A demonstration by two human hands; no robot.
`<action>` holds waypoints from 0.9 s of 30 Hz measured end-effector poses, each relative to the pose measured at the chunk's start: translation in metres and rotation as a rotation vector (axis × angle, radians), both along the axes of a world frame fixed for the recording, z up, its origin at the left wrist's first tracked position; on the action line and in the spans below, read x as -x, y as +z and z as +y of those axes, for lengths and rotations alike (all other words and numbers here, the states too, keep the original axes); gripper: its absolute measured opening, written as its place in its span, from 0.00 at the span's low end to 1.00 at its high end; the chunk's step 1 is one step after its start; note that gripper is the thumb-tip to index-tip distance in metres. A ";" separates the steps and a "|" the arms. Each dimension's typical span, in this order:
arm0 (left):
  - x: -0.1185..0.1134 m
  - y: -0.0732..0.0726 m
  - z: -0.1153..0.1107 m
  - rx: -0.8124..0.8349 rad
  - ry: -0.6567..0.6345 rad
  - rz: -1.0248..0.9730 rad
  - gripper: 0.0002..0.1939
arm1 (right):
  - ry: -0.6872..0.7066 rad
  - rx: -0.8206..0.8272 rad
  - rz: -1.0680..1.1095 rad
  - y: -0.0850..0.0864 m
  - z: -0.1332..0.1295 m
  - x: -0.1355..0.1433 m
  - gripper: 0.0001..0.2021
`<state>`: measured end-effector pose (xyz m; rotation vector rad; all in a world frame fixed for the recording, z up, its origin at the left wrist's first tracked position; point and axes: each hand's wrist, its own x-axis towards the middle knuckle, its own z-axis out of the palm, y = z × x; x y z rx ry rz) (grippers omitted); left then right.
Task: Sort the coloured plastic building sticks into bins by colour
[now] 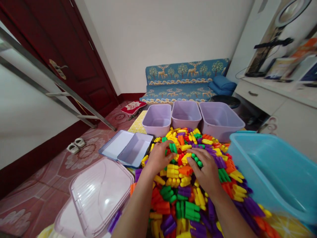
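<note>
A large heap of plastic bullet-shaped building blocks [186, 190] in yellow, green, orange, red and purple covers the table before me. My left hand [158, 157] reaches into its far middle part, fingers and thumb curled around a green block [172, 147]. Just to the right, my right hand [205, 168] is curled over another green block [197, 160], whose rounded ends show between thumb and fingers. A yellow block [186, 158] lies between the two hands, by the right fingertips. The undersides of both hands are hidden.
Three lilac bins [187, 123] stand in a row behind the heap. On the right is a blue tub [272, 175]. A shallow lidded box [135, 150] lies open at the left, near stacked clear lids [101, 195]. A metal ladder [61, 86] leans farther left; a patterned sofa [183, 89] stands behind.
</note>
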<state>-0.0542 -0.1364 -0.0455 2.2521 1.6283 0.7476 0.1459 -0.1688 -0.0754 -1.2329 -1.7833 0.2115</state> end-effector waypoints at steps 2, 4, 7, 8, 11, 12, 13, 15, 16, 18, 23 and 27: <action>-0.006 -0.002 -0.014 -0.048 -0.006 -0.076 0.22 | 0.029 0.016 0.010 0.000 -0.001 -0.001 0.13; -0.013 -0.005 -0.024 -0.080 -0.001 -0.116 0.19 | 0.058 0.031 0.029 0.000 -0.003 -0.002 0.14; -0.020 -0.009 -0.030 -0.088 0.007 -0.116 0.14 | 0.084 0.048 0.052 0.001 -0.006 -0.003 0.14; -0.022 -0.010 -0.030 -0.090 0.026 -0.110 0.12 | 0.088 0.054 0.054 0.002 -0.007 -0.003 0.14; -0.023 -0.012 -0.028 -0.086 0.082 -0.074 0.08 | 0.104 0.083 0.043 0.004 -0.009 -0.002 0.14; -0.023 -0.012 -0.028 -0.086 0.090 -0.058 0.08 | 0.105 0.092 0.042 0.005 -0.009 -0.001 0.15; -0.023 -0.013 -0.028 -0.087 0.092 -0.044 0.09 | 0.104 0.097 0.048 0.005 -0.010 0.000 0.15; -0.022 -0.015 -0.028 -0.090 0.097 -0.049 0.09 | 0.084 0.092 0.098 0.004 -0.010 0.002 0.15; -0.022 -0.016 -0.028 -0.091 0.105 -0.068 0.09 | 0.070 0.087 0.132 0.003 -0.009 0.002 0.15; -0.021 -0.018 -0.028 -0.090 0.114 -0.127 0.10 | 0.047 0.081 0.177 0.002 -0.009 0.004 0.16; -0.019 -0.020 -0.028 -0.081 0.073 -0.291 0.11 | 0.046 0.065 0.104 0.005 -0.009 0.005 0.18; -0.019 -0.018 -0.030 -0.095 0.031 -0.353 0.10 | 0.036 0.018 0.021 0.005 -0.010 0.006 0.19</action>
